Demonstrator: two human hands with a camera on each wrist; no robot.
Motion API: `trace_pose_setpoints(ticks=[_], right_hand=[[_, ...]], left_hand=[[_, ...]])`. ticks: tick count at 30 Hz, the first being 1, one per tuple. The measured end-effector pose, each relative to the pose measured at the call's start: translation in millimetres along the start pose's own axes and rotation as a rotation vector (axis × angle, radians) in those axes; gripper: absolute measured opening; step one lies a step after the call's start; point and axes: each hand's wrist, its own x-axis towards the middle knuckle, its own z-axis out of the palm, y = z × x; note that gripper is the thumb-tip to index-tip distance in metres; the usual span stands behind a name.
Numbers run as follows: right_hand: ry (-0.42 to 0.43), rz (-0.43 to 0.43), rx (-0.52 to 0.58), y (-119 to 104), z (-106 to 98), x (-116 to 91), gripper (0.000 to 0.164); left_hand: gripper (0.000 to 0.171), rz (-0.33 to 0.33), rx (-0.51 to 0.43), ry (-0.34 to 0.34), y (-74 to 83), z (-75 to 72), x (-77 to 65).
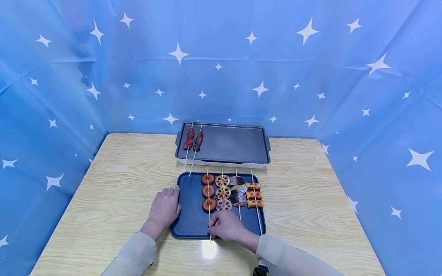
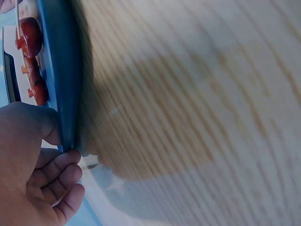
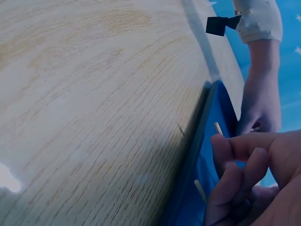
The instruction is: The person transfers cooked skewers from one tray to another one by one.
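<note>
My left hand (image 1: 164,209) holds the left edge of a dark blue tray (image 1: 189,218); in the left wrist view its thumb lies over the rim and the fingertips are at the outer side. With thumb and fingers, my right hand (image 1: 228,225) pinches the lower stick of a mushroom skewer (image 1: 209,205), which carries three round brown caps. To the right of it on the tray lie a lotus root skewer (image 1: 223,192), a skewer of dark-skinned fish pieces (image 1: 237,196) and a skewer of yellow browned pieces (image 1: 254,194). The right wrist view shows a stick end (image 3: 218,128) poking out past the fingertips.
Behind the tray stands a griddle (image 1: 231,143) with a dark plate and pale base. A red meat skewer (image 1: 188,142) and a brown meat skewer (image 1: 198,141) lie on its left side, sticks over the front edge. A starred blue curtain (image 1: 221,92) surrounds the wooden table (image 1: 300,199).
</note>
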Motion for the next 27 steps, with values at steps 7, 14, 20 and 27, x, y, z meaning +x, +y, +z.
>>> trace_pose_setpoints(ticks=[7, 14, 20, 27], right_hand=[[-0.004, -0.004, 0.012, -1, 1, -1, 0.014], [-0.027, 0.008, 0.039, 1, -1, -1, 0.013], [-0.040, -0.007, 0.079, 2, -8, -1, 0.010], [-0.043, 0.005, 0.148, 4, -25, 0, 0.007]], left_hand=[[0.051, 0.002, 0.003, 0.006, -0.7, 1.2, -0.3], [0.052, -0.005, 0.003, -0.019, -0.8, 0.6, 0.0], [0.051, -0.005, 0.002, -0.020, -0.8, 0.2, 0.0], [0.051, -0.007, -0.003, -0.018, -0.8, 0.1, -0.2]])
